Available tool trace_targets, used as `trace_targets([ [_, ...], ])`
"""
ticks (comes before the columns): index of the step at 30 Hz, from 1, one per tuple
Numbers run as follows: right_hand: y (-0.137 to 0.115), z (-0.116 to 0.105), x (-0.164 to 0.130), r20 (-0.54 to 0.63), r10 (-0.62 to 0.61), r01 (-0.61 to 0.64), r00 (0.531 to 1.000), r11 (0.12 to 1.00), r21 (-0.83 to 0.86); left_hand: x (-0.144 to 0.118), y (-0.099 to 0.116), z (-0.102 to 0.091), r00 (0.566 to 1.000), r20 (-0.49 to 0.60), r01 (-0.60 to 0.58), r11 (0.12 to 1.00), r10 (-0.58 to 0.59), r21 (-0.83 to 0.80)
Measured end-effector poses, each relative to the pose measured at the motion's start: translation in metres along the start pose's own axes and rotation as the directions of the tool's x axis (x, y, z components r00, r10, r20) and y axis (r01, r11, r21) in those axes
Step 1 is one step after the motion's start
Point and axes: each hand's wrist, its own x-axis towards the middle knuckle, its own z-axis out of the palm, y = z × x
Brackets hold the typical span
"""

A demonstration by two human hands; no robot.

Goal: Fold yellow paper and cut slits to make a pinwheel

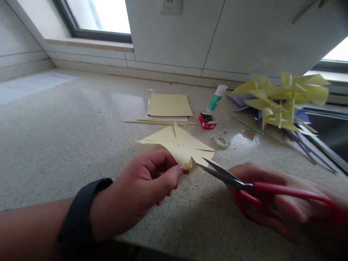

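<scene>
A square of pale yellow paper (pixel 178 139) has slits running in from its corners and a small dark dot at the middle. My left hand (pixel 146 185), with a dark band on the wrist, pinches its near corner between thumb and fingers. Red-handled scissors (pixel 250 186) are held in my right hand (pixel 282 203), fingers through the loops. Their blades are slightly apart, with the tips close to the paper's near right edge; whether they touch it I cannot tell.
Behind the paper lie thin wooden sticks (pixel 160 121) and a stack of yellow sheets (pixel 170 104). A glue stick (pixel 216 98), a small red box (pixel 208 121) and a tape roll (pixel 221 141) sit to the right. Yellow paper pinwheels (pixel 282 98) stand beside the sink (pixel 331 134).
</scene>
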Motion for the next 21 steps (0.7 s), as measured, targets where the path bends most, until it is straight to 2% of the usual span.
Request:
trace_targets([
  [4,-0.013,0.007,0.007,-0.039,0.061,-0.058,0.997,0.996,0.072,0.001,0.003,0.001,1.000,0.007,0.004,0.999,-0.004,0.033],
  [9,-0.034,0.016,0.011,-0.049,0.217,-0.218,0.975,0.976,-0.023,0.000,0.004,0.001,1.000,0.016,-0.013,1.000,0.012,0.019],
  [13,-0.038,0.018,0.011,-0.082,0.292,-0.299,0.953,0.950,-0.089,0.001,0.004,0.001,1.000,0.019,0.013,0.999,-0.013,-0.038],
  [18,-0.032,0.024,0.012,-0.129,0.261,-0.274,0.957,0.957,-0.098,0.002,0.006,0.002,0.999,0.028,0.047,0.993,-0.045,-0.105],
  [21,-0.029,0.027,0.011,-0.157,0.223,-0.241,0.962,0.964,-0.110,0.003,0.007,0.002,0.998,0.001,0.066,0.995,-0.066,-0.074],
])
